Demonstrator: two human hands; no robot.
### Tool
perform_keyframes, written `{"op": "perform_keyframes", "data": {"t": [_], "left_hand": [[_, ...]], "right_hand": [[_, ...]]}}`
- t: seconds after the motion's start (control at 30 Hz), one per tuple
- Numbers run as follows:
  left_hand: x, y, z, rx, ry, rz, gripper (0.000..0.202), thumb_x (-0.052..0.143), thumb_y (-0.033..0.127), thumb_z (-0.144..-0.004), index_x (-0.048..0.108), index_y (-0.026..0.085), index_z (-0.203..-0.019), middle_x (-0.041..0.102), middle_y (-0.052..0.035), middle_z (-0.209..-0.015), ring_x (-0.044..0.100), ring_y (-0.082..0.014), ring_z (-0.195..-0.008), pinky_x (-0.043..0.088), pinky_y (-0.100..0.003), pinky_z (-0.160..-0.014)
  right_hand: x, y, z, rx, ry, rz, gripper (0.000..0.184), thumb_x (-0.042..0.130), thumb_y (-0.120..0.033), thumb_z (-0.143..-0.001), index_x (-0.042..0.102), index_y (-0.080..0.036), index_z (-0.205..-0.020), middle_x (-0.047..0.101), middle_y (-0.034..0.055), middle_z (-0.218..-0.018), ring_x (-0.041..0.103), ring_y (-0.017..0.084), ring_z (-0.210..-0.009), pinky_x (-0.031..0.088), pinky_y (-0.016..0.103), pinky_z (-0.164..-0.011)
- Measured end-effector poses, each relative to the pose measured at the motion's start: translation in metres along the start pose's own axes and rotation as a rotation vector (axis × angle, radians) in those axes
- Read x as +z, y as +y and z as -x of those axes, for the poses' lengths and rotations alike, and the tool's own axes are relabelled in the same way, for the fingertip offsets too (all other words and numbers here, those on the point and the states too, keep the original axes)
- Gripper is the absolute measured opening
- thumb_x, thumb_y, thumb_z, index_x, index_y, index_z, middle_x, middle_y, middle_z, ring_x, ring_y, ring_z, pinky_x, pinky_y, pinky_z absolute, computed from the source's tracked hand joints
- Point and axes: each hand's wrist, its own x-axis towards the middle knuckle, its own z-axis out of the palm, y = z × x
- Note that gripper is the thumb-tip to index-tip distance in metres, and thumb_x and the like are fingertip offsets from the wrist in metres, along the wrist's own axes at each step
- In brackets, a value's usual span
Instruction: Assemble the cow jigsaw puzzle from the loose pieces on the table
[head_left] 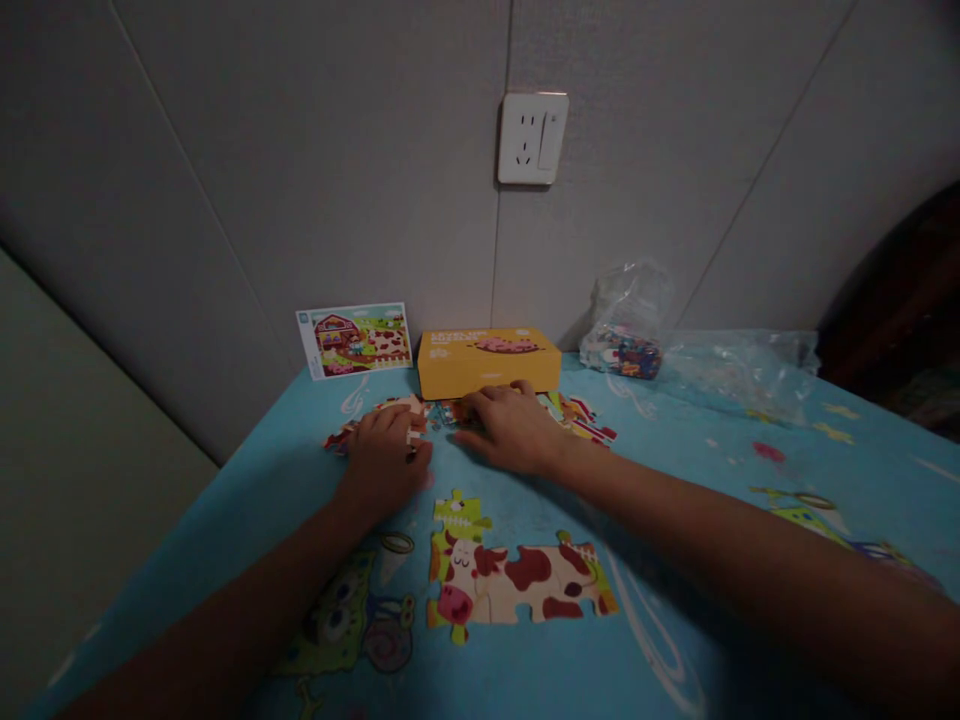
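My left hand (386,455) rests on the blue tablecloth (675,470) with its fingers curled around a light-coloured puzzle piece (414,434). My right hand (510,425) lies palm down over a scatter of loose puzzle pieces (581,415) just in front of the yellow puzzle box (487,360); its fingers are bent and press on the pieces. Nearer to me lies a joined patch of puzzle showing a brown-spotted cow (510,580). A reference picture card (356,340) of a farm scene leans on the wall, left of the box.
Clear plastic bags (630,330), one with colourful small pieces inside, lie at the back right by the wall. A wall socket (531,138) sits above the box. The table's left edge drops off near the wall. A dark rounded object (900,300) stands at far right.
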Motion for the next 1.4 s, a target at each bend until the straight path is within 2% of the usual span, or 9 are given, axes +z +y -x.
{"op": "perform_keyframes", "data": {"t": [0.2,0.43,0.57,0.7,0.8,1.0,1.1,1.27,1.4], "left_hand": [[-0.001,-0.001,0.0,0.008,0.005,-0.021,0.022,0.049,0.025,-0.083,0.06,0.016,-0.1,0.066,-0.0129,-0.11,0.057,-0.0307,-0.106,0.042,-0.045,-0.098],[-0.002,0.001,0.001,0.008,0.014,-0.028,0.02,0.05,0.024,-0.082,0.059,0.018,-0.098,0.066,-0.0118,-0.109,0.058,-0.03,-0.104,0.042,-0.044,-0.097],[-0.001,0.0,0.001,0.018,0.034,-0.019,0.018,0.051,0.023,-0.081,0.059,0.018,-0.097,0.067,-0.0116,-0.108,0.058,-0.03,-0.104,0.042,-0.044,-0.097],[0.003,-0.003,0.002,0.029,0.053,-0.003,0.021,0.051,0.023,-0.081,0.062,0.016,-0.097,0.067,-0.0124,-0.107,0.059,-0.0303,-0.104,0.042,-0.046,-0.098],[0.007,-0.005,0.002,0.024,0.069,0.009,0.023,0.052,0.023,-0.08,0.063,0.015,-0.098,0.067,-0.0132,-0.109,0.059,-0.0318,-0.104,0.042,-0.048,-0.098],[-0.009,0.004,-0.003,0.029,0.132,0.11,0.021,0.053,0.023,-0.082,0.065,0.017,-0.098,0.068,-0.011,-0.11,0.058,-0.0286,-0.111,0.042,-0.045,-0.101],[-0.021,0.019,0.003,0.126,0.16,0.339,0.028,0.056,0.031,-0.086,0.064,0.018,-0.108,0.067,-0.0092,-0.109,0.057,-0.0262,-0.111,0.045,-0.043,-0.099],[-0.025,0.038,0.022,0.125,-0.067,0.636,0.044,0.065,0.032,-0.083,0.055,0.022,-0.125,0.06,-0.0095,-0.128,0.055,-0.026,-0.119,0.053,-0.036,-0.086],[-0.022,0.037,0.024,0.083,-0.181,0.73,0.034,0.06,0.029,-0.087,0.058,0.021,-0.119,0.063,-0.009,-0.119,0.06,-0.0233,-0.109,0.053,-0.034,-0.083]], "right_hand": [[0.015,-0.009,-0.035,0.01,-0.037,0.085,0.06,0.041,-0.06,-0.094,0.067,-0.009,-0.109,0.068,0.0209,-0.106,0.066,0.034,-0.097,0.046,0.044,-0.082],[0.012,-0.002,-0.047,-0.151,-0.134,0.1,0.033,0.05,-0.032,-0.096,0.072,-0.008,-0.093,0.073,0.0203,-0.091,0.07,0.03,-0.084,0.05,0.038,-0.073],[0.01,0.01,-0.041,-0.213,-0.102,0.077,0.022,0.05,-0.014,-0.093,0.071,-0.007,-0.095,0.074,0.0173,-0.088,0.069,0.026,-0.086,0.048,0.039,-0.084],[0.005,0.018,-0.013,-0.168,0.073,-0.003,0.023,0.051,-0.017,-0.095,0.067,-0.009,-0.109,0.069,0.0183,-0.112,0.06,0.026,-0.111,0.039,0.043,-0.103],[0.008,0.019,0.019,0.034,0.39,-0.311,0.026,0.047,-0.025,-0.098,0.065,-0.013,-0.112,0.067,0.0148,-0.104,0.06,0.024,-0.102,0.047,0.039,-0.089],[0.028,0.009,0.054,0.252,0.53,-1.131,0.029,0.056,-0.036,-0.093,0.052,-0.02,-0.117,0.062,0.0002,-0.077,0.059,0.016,-0.069,0.048,0.028,-0.063],[0.028,-0.005,0.054,0.25,0.502,-1.33,0.039,0.063,-0.034,-0.088,0.047,-0.023,-0.121,0.056,-0.004,-0.071,0.055,0.013,-0.062,0.045,0.024,-0.056],[0.02,-0.021,0.053,0.144,0.377,-1.466,0.041,0.067,-0.031,-0.084,0.052,-0.022,-0.12,0.065,0.0043,-0.097,0.064,0.017,-0.086,0.05,0.029,-0.075],[0.021,-0.018,0.055,0.217,0.301,-1.475,0.031,0.067,-0.032,-0.082,0.054,-0.022,-0.107,0.06,-0.0038,-0.067,0.059,0.014,-0.061,0.047,0.027,-0.059]]}}
